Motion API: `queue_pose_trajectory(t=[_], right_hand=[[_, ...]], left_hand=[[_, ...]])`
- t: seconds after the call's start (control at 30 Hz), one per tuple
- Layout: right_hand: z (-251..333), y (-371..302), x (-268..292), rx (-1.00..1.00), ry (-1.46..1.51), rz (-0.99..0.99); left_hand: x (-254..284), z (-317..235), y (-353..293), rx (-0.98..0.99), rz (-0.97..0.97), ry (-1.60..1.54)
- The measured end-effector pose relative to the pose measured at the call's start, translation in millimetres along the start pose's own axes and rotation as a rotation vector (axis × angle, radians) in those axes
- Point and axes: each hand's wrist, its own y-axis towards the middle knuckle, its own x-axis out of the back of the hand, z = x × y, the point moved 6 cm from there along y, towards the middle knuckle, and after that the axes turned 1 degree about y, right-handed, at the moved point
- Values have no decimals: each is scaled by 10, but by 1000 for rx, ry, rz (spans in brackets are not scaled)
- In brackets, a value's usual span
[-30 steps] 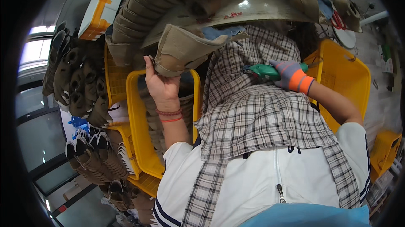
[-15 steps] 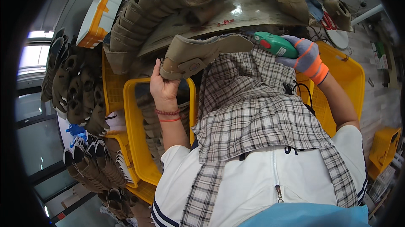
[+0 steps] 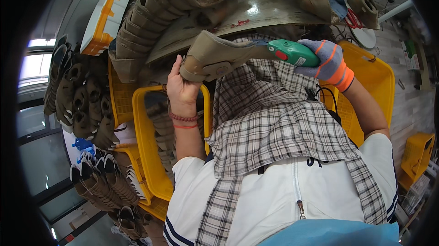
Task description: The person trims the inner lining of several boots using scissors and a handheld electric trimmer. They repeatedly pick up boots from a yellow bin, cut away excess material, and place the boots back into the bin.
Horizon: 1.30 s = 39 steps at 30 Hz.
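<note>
My left hand (image 3: pixel 184 89), bare and with beaded and red bracelets at the wrist, holds one end of a brown suede boot upper (image 3: pixel 208 56). A round badge sits on the upper's side patch. My right hand (image 3: pixel 327 63) wears a grey and orange glove and is wrapped round a green handheld power tool (image 3: pixel 297 53) with a red button. The tool's front end meets the right end of the upper, and its tip is hidden there. Both are above my lap, over a checked apron (image 3: pixel 274 118).
Stacked brown uppers (image 3: pixel 139 31) line the left of the worktable (image 3: pixel 270 13), which bears red scraps. Red-handled scissors (image 3: pixel 353 18) lie at its right. Yellow crates (image 3: pixel 139 141) stand at both sides. More boot uppers (image 3: pixel 87 104) hang or pile at far left, near a white and orange box (image 3: pixel 107 17).
The green tool has moved left, and its front end now meets the upper's right end. My left hand and the upper have shifted slightly to the right.
</note>
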Motion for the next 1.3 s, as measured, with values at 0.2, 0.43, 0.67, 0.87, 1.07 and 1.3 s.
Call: queue_pose_trajectory(t=[0.2,0.43,0.67,0.87,1.07,1.3], right_hand=[[32,28,-3,41,-52,26],[99,35,28,11,39,-5],[76,-18,-16,-79,190,-31],[27,-11,-83,-165,328,-24],[85,76,-87,-216,479,-51],[122,169,-65,-235,499,-94]], left_hand=[[-82,91,32,52,55,-12],[-323,242,-79,-33,110,-13],[-568,408,-358,-327,204,108],[-635,504,-515,-535,297,313],[-679,604,-537,-650,450,473],[-522,725,-428,-766,365,948]])
